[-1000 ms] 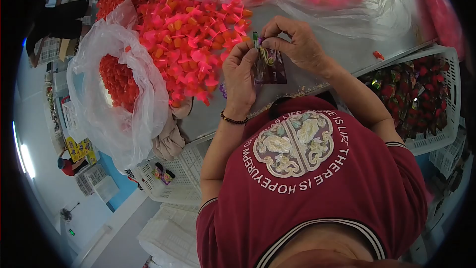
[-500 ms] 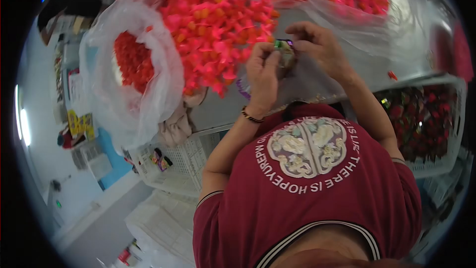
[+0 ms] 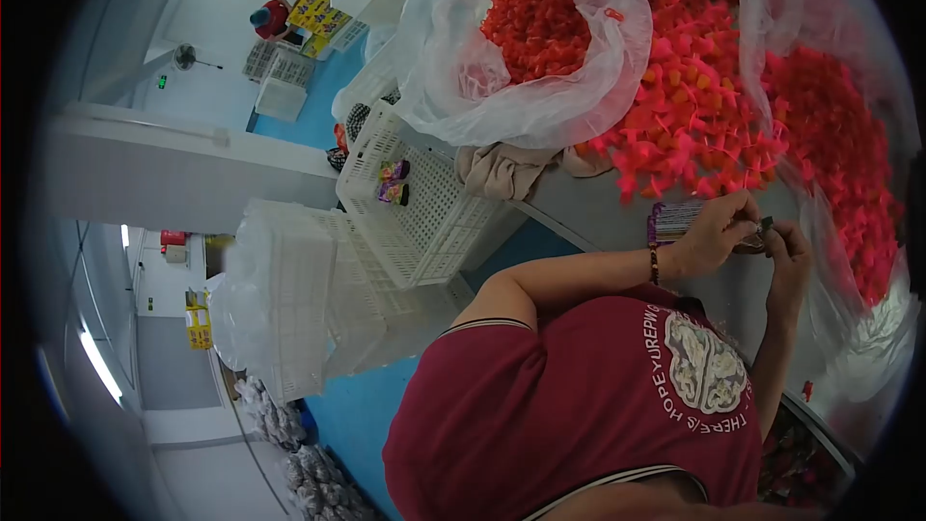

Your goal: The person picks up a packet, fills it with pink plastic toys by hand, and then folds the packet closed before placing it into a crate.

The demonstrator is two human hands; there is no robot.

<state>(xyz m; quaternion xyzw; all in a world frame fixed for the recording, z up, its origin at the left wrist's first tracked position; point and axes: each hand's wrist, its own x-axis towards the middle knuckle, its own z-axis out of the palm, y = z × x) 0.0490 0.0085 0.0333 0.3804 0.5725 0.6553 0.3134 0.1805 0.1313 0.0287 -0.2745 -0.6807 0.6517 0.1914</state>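
My left hand (image 3: pixel 712 237), with a beaded bracelet at its wrist, pinches a small packet (image 3: pixel 750 239) that is mostly covered by fingers. On the packet's other side, the fingers of my right hand (image 3: pixel 789 249) close in and also grip it; a dark green bit shows at its top. Beside my left hand lies a stack of flat wrappers (image 3: pixel 675 220) with purple edges, on the grey table (image 3: pixel 588 207). Just beyond both hands spreads a heap of small pink and orange pieces (image 3: pixel 690 106), whose kind I cannot make out.
A clear plastic bag (image 3: pixel 434 87) holds red pieces. Left of the table, a white crate (image 3: pixel 424 222) contains a few colourful packets (image 3: pixel 394 181). Stacked white crates (image 3: pixel 289 299) stand on the blue floor (image 3: pixel 362 425). A beige cloth (image 3: pixel 506 171) hangs at the table's edge.
My view has swung to the left, so the hands and heap appear further right. My hands have come closer together around the packet.
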